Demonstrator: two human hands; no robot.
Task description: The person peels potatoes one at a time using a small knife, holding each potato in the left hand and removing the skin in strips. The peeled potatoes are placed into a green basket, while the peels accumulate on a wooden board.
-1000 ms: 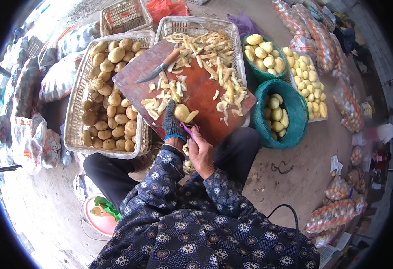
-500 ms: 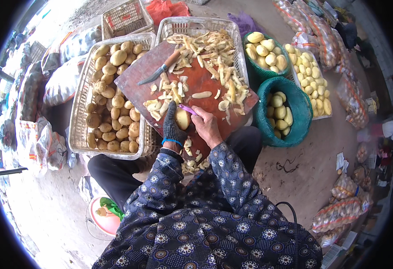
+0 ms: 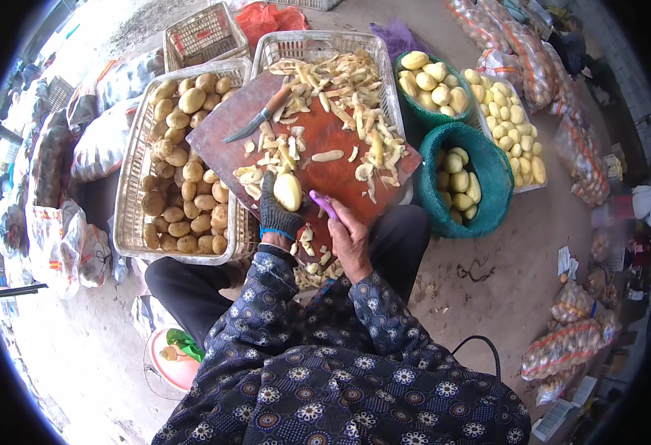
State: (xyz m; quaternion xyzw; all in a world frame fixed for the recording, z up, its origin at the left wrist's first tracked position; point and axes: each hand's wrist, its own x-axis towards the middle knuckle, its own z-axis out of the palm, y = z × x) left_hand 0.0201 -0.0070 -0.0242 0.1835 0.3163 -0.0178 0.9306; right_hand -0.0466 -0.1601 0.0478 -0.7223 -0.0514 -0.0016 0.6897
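Grey knit covers the left hand (image 3: pixel 277 216), which cradles a potato (image 3: pixel 287 193), pale on its upward side, at seven o'clock from the middle of the red board (image 3: pixel 340 176). At four o'clock from the potato, the bare right hand (image 3: pixel 350 242) grips a purple peeler (image 3: pixel 323 204), its tip just beside the flesh. Long, light strokes would probably serve best, turning the potato between passes and keeping gloved fingertips behind the cutting edge; the knife (image 3: pixel 257 123) at eleven o'clock seems safest left lying.

Knife (image 3: pixel 265 116) beside peelings (image 3: pixel 379 148) on board (image 3: pixel 336 182)
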